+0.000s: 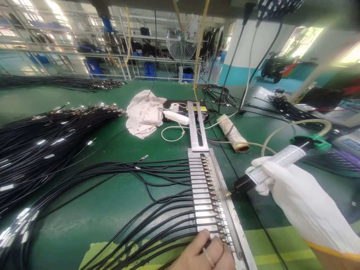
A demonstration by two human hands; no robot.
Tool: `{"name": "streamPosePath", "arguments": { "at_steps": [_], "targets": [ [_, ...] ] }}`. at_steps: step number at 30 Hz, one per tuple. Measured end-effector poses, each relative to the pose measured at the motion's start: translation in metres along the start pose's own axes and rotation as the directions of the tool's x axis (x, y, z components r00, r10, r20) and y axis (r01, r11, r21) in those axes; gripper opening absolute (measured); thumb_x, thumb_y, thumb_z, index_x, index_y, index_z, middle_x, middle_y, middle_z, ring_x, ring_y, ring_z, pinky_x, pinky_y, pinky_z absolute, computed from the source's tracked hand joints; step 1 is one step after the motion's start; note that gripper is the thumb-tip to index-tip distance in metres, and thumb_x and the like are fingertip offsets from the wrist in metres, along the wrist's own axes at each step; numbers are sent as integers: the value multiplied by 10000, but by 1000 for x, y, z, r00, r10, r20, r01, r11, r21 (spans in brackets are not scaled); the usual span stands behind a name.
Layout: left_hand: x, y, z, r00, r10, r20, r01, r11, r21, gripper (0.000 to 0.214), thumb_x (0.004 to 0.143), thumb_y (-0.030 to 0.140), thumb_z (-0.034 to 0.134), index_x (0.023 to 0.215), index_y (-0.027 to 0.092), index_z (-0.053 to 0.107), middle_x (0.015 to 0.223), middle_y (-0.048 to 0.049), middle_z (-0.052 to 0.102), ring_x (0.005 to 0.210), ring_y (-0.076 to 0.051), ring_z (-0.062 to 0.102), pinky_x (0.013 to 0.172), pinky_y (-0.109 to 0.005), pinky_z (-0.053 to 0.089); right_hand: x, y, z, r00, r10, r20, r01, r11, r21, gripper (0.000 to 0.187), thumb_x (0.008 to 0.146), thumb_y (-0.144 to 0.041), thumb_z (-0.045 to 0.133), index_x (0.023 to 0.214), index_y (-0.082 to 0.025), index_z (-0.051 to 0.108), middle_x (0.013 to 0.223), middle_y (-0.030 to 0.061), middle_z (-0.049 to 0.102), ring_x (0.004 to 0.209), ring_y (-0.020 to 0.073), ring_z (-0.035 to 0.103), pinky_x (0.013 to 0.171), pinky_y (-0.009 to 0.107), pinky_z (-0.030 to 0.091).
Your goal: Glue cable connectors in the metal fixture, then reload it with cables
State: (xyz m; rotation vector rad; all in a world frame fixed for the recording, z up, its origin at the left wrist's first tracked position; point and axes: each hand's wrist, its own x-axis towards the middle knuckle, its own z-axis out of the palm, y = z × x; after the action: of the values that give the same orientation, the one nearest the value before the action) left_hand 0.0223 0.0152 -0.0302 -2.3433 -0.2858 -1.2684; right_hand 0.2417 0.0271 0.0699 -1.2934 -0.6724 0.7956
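My right hand, in a white glove, is closed around a glue syringe with a white label, a black front and a hose at its green-capped rear. Its tip points at the slotted metal fixture, just right of the connector row. Several black cables lie side by side across the fixture, their metal connectors lined up along it. My bare left hand, with a ring on one finger, rests curled on the near end of the fixture by the nearest connectors. What its fingertips pinch is hidden.
Thick bundles of black cables cover the bench's left side. Behind the fixture are a crumpled cloth, a white-handled tool and a black box. A rolled tube lies right of them. Cords hang from overhead.
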Motion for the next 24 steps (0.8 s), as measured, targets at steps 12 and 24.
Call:
{"name": "streamPosePath", "arguments": {
  "at_steps": [12, 24],
  "targets": [
    [5, 2, 2, 998, -27, -54, 26, 999, -21, 183, 922, 100, 558, 744, 138, 550, 821, -3, 557, 797, -132, 510, 825, -317, 421, -5, 26, 1, 999, 33, -15, -32, 997, 63, 573, 538, -496, 941, 916, -118, 733, 700, 54, 618, 557, 141, 534, 480, 237, 474],
    [7, 1, -2, 999, -28, -26, 27, 999, -40, 250, 988, 80, 470, 756, 138, 543, 812, -2, 565, 784, -127, 520, 820, -320, 425, -8, 27, 2, 999, 40, 22, -40, 999, -38, 649, 562, -576, 915, 972, -114, 713, 617, 43, 599, 546, 152, 528, 515, 245, 471]
  ]
}}
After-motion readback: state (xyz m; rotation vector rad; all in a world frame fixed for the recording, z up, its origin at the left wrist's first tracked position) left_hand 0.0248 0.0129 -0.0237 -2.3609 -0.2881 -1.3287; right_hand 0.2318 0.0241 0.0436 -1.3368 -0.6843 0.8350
